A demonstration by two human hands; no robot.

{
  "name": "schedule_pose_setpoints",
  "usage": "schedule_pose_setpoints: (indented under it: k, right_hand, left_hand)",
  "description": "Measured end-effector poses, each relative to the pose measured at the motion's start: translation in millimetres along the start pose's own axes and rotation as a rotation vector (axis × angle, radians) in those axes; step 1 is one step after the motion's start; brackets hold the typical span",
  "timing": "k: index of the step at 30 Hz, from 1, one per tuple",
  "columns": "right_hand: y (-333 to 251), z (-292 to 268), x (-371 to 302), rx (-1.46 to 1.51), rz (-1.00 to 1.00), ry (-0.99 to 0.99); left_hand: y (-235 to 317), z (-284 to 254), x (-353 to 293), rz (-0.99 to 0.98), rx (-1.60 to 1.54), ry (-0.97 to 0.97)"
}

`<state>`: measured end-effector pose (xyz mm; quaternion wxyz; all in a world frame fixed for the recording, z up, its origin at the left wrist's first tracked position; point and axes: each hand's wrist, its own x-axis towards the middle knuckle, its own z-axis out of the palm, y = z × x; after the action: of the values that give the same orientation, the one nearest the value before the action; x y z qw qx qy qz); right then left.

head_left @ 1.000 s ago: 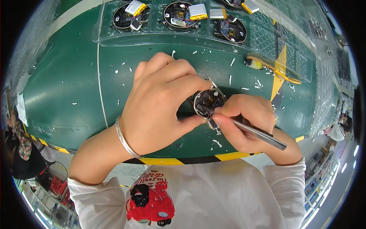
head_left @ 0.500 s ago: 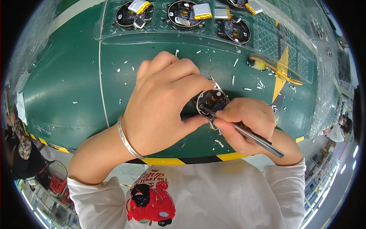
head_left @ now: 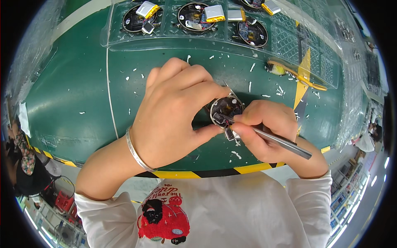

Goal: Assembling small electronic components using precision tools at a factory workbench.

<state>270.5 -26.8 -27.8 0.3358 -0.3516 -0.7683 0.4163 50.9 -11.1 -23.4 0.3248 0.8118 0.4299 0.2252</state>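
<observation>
A small round black casing (head_left: 225,108) with a metal rim and electronics inside, like a watch case, lies over the green table. My left hand (head_left: 178,99) holds it by its left edge, thumb below and index finger above. A thin pointed piece sticks out above its rim. In my right hand (head_left: 266,128) is a slim grey metal tool (head_left: 285,143) resembling tweezers; its tip reaches into the casing and is too small to make out. Just below the casing hangs a small dark square part (head_left: 229,133) with a pale edge, close to my right fingertips.
Beyond my hands, a clear plastic tray (head_left: 165,42) holds several similar round casings (head_left: 253,34) and silver-and-yellow battery packs (head_left: 214,13). A yellow-handled brush (head_left: 304,79) lies right of centre. White scraps (head_left: 252,67) litter the green table (head_left: 82,99); yellow-and-black tape (head_left: 178,175) lines its near edge.
The casing and both hands have shifted slightly left in the picture. My right hand has tilted, the tool lies a little flatter, and the small square part below the casing shows more plainly.
</observation>
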Motion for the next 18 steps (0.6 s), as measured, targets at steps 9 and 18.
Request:
schedule_pose_setpoints:
  k: [9,18]
  right_hand:
    - [-5,3,4,0.058,0.068,0.069]
    - [-4,-1,0,0.250,0.125,0.125]
  left_hand:
    - [2,3,1,0.044,0.008,0.060]
    - [-1,7,-3,0.136,-0.047,0.092]
